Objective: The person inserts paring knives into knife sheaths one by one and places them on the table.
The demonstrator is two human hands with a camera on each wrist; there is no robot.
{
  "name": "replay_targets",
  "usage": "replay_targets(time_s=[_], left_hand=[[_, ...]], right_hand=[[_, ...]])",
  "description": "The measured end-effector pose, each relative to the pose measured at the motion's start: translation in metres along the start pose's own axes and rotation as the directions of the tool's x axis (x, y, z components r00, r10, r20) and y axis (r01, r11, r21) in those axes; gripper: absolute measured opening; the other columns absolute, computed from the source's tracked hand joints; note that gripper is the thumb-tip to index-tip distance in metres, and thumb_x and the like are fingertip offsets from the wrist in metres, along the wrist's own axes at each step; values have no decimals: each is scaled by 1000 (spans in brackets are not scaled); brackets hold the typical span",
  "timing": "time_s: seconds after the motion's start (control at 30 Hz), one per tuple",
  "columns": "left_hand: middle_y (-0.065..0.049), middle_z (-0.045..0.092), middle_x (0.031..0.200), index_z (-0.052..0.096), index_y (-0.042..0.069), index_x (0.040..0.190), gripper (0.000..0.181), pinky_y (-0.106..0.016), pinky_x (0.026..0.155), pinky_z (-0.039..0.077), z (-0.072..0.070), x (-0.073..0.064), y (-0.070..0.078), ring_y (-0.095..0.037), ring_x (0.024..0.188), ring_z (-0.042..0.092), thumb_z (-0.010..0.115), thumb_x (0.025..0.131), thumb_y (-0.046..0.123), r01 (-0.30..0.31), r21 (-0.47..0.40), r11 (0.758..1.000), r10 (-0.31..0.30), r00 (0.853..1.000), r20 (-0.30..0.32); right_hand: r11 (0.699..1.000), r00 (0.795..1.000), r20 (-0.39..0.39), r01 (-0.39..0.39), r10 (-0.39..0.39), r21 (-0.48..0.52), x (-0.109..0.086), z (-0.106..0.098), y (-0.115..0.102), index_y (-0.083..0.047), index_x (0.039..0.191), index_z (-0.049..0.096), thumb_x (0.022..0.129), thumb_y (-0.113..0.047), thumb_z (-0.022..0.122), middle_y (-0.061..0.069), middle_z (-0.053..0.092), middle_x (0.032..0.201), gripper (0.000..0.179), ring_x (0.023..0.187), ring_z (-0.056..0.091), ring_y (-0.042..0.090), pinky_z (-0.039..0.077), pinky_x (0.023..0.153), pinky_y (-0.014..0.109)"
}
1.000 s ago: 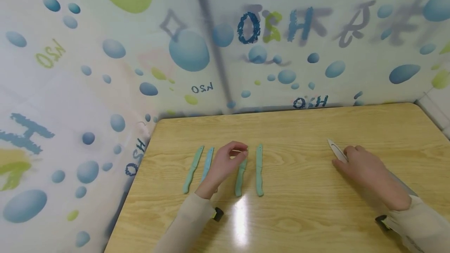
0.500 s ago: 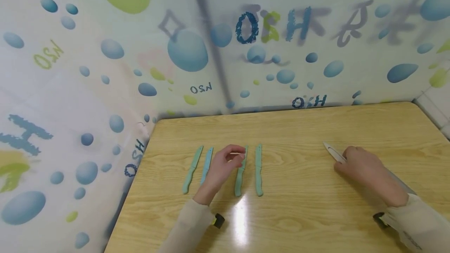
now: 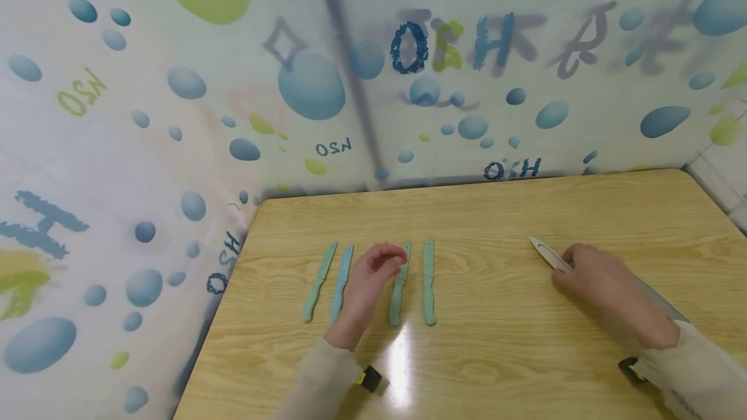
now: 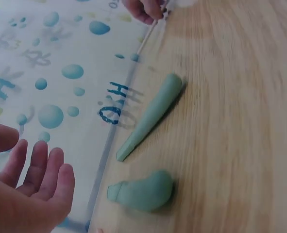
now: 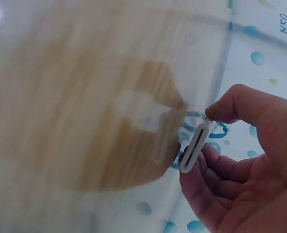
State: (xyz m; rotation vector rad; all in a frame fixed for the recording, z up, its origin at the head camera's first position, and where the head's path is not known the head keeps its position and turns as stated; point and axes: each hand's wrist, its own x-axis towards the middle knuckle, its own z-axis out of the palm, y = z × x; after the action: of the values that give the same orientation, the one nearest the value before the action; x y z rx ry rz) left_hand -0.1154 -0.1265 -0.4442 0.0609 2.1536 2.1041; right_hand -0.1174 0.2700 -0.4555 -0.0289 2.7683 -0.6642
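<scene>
In the head view my left hand (image 3: 370, 280) hovers between the blue knife (image 3: 341, 284) and a green knife (image 3: 399, 290), fingers loosely bent and holding nothing. Its fingertips overlap that green knife's blade in this view. Further green knives lie at the row's left end (image 3: 318, 284) and right end (image 3: 428, 284). Two green handles (image 4: 150, 116) show beside the hand in the left wrist view. My right hand (image 3: 601, 280) pinches a white peeler (image 5: 195, 145) with a slotted head between thumb and fingers. The peeler's pointed tip faces away to the left; the hand hides its rear part.
The wooden table (image 3: 490, 355) reaches back to a patterned wall covering (image 3: 443, 109) with blue and green drops. Another covered wall (image 3: 117, 212) stands along the left edge. Glare lies on the table in front of the knives.
The right hand has shifted slightly left with the peeler, whose tip moved left too. The left hand has moved a little, showing more of the blue knife's handle. The knives lie still.
</scene>
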Motion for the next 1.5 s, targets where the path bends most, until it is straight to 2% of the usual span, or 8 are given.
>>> replay_targets(time_s=[0.2,0.4,0.57,0.83,0.97,1.17,1.27,1.5], left_hand=[[-16,68,122,61,-5,121,23,-41,107,52,12,-2,0,-26,118,65,60,102,8,34,-144,989,-32,999,16],[-23,64,132,53,-5,127,28,-40,108,52,29,-2,-3,-32,126,63,61,102,4,74,-325,943,-64,997,39],[-23,62,136,47,-6,135,35,-40,108,52,44,-2,-5,-32,127,62,58,104,6,101,-395,913,-86,995,56],[-18,64,128,47,-8,137,38,-43,108,52,63,2,-9,-31,122,64,55,105,10,131,-406,905,-117,991,59],[-16,64,127,49,-6,138,39,-44,109,51,69,2,-10,-31,123,63,56,106,14,168,-438,883,-147,986,81],[-15,65,125,49,-7,138,39,-44,107,52,78,2,-11,-26,118,65,57,105,13,210,-497,842,-178,978,112],[-16,65,126,48,-9,139,40,-40,103,55,82,2,-11,-26,118,66,57,105,11,209,-509,835,-171,978,120],[-22,66,130,47,-13,139,39,-31,98,57,86,1,-13,-27,122,66,55,106,5,191,-518,834,-150,981,121]], right_hand=[[997,992,-103,71,-69,12,-6,9,-13,12,116,63,92,-27,68,14,68,93,46,69,54,21,46,57,34],[986,973,-179,155,-144,53,-12,18,-37,10,112,65,91,-24,72,15,67,96,40,76,59,22,54,63,42],[974,950,-236,221,-204,50,-17,27,-60,6,109,68,90,-22,75,11,68,95,34,81,64,22,57,65,44],[951,905,-304,310,-298,-11,-26,37,-91,1,106,70,86,-19,79,4,65,89,30,75,58,15,54,62,37],[936,878,-334,350,-342,-38,-28,45,-99,0,105,70,84,-18,81,2,64,88,29,72,56,12,52,60,33],[903,815,-398,420,-420,-93,-30,56,-109,-2,102,70,80,-16,83,2,62,86,29,67,52,9,48,55,28],[882,780,-423,456,-460,-118,-29,60,-114,-3,100,69,79,-15,85,1,61,85,28,66,50,8,47,54,25],[825,679,-491,536,-546,-177,-28,68,-120,-3,97,69,74,-9,88,3,62,84,31,65,51,9,46,51,25]])
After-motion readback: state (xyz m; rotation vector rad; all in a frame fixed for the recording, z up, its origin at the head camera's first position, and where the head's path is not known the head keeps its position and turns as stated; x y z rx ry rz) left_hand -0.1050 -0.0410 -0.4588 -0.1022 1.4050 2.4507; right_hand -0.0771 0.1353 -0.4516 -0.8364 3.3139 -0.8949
